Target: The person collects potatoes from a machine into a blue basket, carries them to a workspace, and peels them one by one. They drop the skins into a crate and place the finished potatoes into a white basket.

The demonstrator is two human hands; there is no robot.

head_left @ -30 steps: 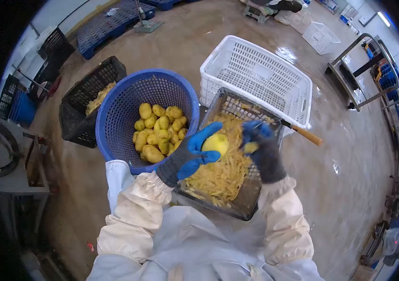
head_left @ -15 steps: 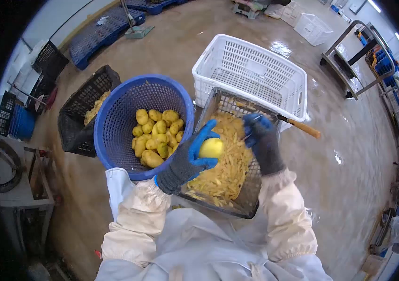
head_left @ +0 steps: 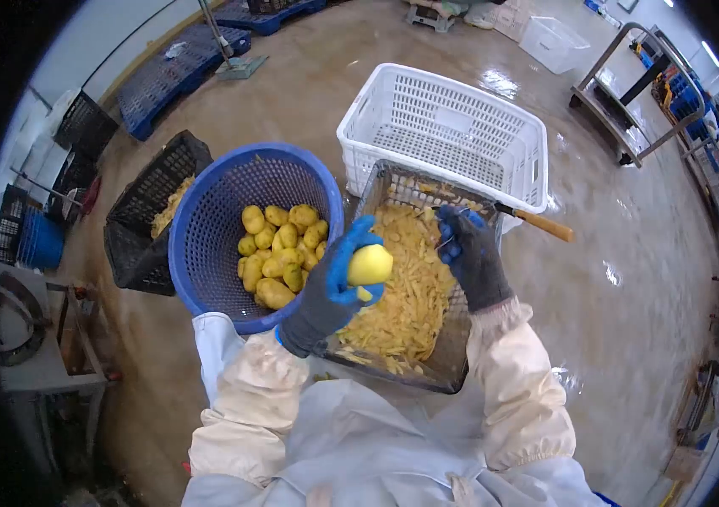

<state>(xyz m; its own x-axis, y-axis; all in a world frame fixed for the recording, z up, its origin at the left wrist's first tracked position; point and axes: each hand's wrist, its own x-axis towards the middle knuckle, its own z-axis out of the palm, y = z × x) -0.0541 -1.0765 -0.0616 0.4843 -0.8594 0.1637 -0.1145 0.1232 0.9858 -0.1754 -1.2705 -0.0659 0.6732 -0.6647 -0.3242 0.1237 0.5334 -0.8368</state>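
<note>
My left hand (head_left: 330, 283), in a grey and blue glove, holds a peeled pale-yellow potato (head_left: 370, 264). A scrap of peel hangs by the fingertips beneath it. My right hand (head_left: 471, 253), gloved alike, is closed around a peeler (head_left: 442, 243), mostly hidden by the fingers, just right of the potato. Under both hands is a dark mesh crate (head_left: 452, 359) with a heap of potato peelings (head_left: 406, 313). To the left, a blue perforated basket (head_left: 207, 237) contains several unpeeled potatoes (head_left: 279, 253). A wooden-handled knife (head_left: 545, 226) rests across the crate's far right rim.
A white plastic crate (head_left: 359, 156) stands behind the dark crate. Left of the blue basket is a black crate (head_left: 136, 245) with more peelings. A metal trolley (head_left: 630, 110) stands at the far right; blue pallets (head_left: 169, 80) lie far left. The floor looks wet.
The potato has moved slightly left and up and turned in my left hand, and a scrap of peel now shows below it. My right hand has shifted only slightly.
</note>
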